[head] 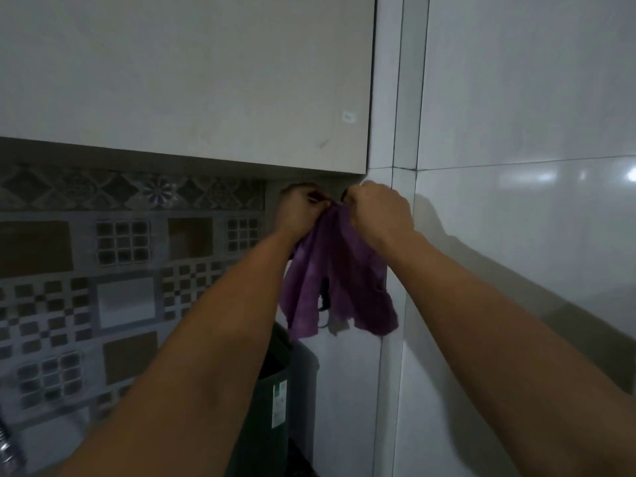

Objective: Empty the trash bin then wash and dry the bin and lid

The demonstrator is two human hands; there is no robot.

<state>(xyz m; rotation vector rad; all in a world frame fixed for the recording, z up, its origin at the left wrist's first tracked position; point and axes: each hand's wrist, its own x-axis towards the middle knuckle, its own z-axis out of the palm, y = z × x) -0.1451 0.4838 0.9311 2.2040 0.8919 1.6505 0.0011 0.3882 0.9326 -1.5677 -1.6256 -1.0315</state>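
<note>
A worn purple cloth (335,284) with holes hangs against the wall just under the upper cabinet. My left hand (299,210) pinches its top edge from the left. My right hand (377,210) grips the same bunched top edge from the right. Both arms reach up and forward. Below the cloth stands a dark green bin (275,401) with a white label, partly hidden behind my left forearm. No lid is in view.
A pale upper cabinet (186,77) overhangs the hands. Patterned tiles (103,270) cover the wall on the left, and glossy white tiles (516,235) form a corner at the right. A metal hose (8,452) shows at the bottom left.
</note>
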